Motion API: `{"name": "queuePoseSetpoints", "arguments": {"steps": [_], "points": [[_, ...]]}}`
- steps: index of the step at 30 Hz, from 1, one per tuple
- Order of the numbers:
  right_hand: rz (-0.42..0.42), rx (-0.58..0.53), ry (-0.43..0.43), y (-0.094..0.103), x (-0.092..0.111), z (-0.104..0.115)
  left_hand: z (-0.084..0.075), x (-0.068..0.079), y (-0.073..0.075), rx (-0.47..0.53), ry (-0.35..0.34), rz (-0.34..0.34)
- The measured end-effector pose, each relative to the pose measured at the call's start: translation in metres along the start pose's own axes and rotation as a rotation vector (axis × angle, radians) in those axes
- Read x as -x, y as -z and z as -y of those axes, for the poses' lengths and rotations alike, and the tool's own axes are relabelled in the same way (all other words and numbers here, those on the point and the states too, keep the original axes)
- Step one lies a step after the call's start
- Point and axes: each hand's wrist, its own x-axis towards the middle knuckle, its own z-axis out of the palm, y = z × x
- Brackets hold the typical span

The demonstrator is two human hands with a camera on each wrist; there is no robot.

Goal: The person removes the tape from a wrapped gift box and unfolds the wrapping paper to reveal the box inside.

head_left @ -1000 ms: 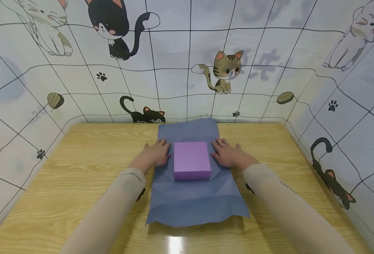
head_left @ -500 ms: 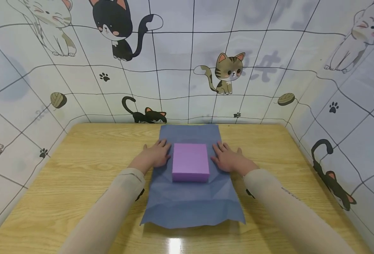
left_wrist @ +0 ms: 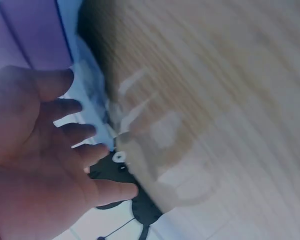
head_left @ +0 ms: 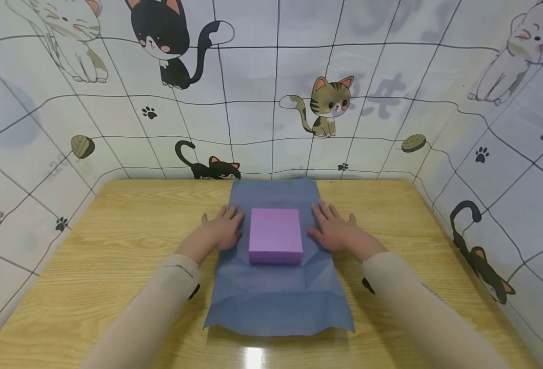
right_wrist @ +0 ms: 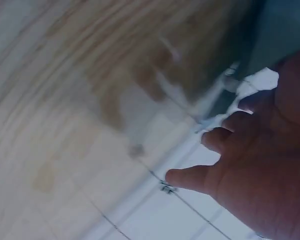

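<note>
A purple square box [head_left: 276,230] sits on a sheet of blue paper [head_left: 278,312] spread on the table. Left of the box, my left hand [head_left: 219,230] rests on the paper's side edge with fingers spread. My right hand [head_left: 337,231] lies likewise along the opposite edge, fingers stretched toward the far side. A gap separates both hands from the box. In the left wrist view the left hand [left_wrist: 45,145] has straight fingers, with the box [left_wrist: 35,35] beyond it. Within the right wrist view, the right hand [right_wrist: 260,160] shows extended fingers beside the dark paper [right_wrist: 285,30].
The light wood table [head_left: 137,230] extends on both sides of the paper. A cat-print covering [head_left: 253,118] stands close behind the table and along both sides. The paper's near edge curls up slightly, and its far edge reaches the back of the table.
Paper and box have shifted slightly toward me and to the left. The paper's raised far edge has come down lower. Both hands have moved a little outward, away from the box.
</note>
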Motion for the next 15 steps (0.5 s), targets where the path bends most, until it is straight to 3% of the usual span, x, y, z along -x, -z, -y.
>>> {"name": "queuePoseSetpoints", "arguments": {"steps": [9,15], "points": [[0.093,0.083,0.159,-0.011,0.060,0.010,0.002,0.070,-0.008,0.031,-0.093,0.144],[0.110,0.065,0.163,-0.026,0.078,0.003,-0.001,0.090,-0.022,-0.025,-0.126,0.124]]}}
